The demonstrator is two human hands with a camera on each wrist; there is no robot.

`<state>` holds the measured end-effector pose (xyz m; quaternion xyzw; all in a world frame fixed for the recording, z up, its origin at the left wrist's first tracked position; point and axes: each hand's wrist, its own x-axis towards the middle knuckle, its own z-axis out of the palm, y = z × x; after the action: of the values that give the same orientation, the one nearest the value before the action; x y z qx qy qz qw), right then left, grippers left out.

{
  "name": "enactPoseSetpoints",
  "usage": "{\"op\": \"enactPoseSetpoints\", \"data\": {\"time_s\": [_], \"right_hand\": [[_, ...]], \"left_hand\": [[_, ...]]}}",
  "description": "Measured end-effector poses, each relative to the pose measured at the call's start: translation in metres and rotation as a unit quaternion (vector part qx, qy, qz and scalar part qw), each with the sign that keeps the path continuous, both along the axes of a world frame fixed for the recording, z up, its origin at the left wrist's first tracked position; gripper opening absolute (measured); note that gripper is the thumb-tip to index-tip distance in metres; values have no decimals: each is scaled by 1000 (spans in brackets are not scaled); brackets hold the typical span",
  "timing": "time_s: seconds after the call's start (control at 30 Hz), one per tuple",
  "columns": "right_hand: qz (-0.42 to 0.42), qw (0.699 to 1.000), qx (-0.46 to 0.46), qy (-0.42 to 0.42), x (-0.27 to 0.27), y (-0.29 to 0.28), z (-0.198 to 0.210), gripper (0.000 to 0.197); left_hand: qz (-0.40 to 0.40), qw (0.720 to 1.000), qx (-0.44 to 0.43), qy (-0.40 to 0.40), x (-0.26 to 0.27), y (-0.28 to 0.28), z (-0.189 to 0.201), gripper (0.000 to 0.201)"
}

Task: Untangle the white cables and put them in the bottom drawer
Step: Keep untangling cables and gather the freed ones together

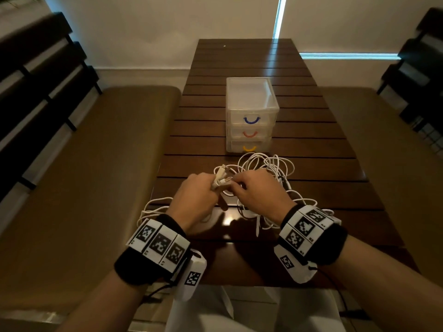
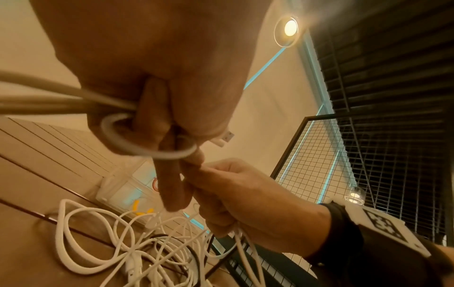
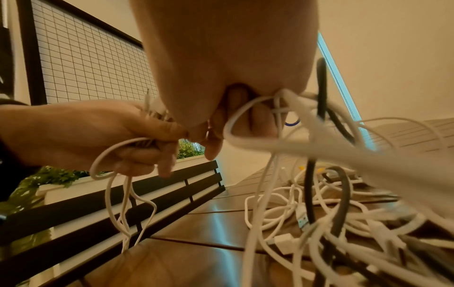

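Observation:
A tangle of white cables (image 1: 266,168) (image 2: 127,250) (image 3: 326,217) lies on the slatted wooden table (image 1: 239,61) in front of a clear three-drawer box (image 1: 250,116). All its drawers are closed; the bottom drawer (image 1: 249,147) has a yellow handle. My left hand (image 1: 196,195) (image 2: 157,97) grips a bundle of white cable ends with their plugs (image 1: 221,178) sticking out. My right hand (image 1: 257,190) (image 3: 236,81) pinches white strands right beside it, and loops hang from both hands down to the pile.
Dark cables (image 3: 319,136) are mixed into the white tangle. Tan cushioned benches (image 1: 79,178) run along both sides of the table, with dark slatted backs (image 1: 36,75). A wire-mesh panel (image 2: 343,165) stands to the right.

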<state>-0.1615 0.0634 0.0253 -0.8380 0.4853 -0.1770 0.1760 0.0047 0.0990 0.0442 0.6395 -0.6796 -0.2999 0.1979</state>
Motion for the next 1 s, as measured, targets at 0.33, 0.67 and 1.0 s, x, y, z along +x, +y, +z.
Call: {"op": "enactPoseSetpoints", "data": {"time_s": [0.33,0.67,1.0], "right_hand": [[5,999,26,-39,-8,0,-9,51],[-30,997,72,-29,-23,-12,4,50],[16,995,79,-53,10,4,9,43]], "left_hand": [[150,971,-135,129,28,-7,14,31],[345,841,-227,350,58,-8,31,25],[39,982,-162,93,5,10,-1,21]]}}
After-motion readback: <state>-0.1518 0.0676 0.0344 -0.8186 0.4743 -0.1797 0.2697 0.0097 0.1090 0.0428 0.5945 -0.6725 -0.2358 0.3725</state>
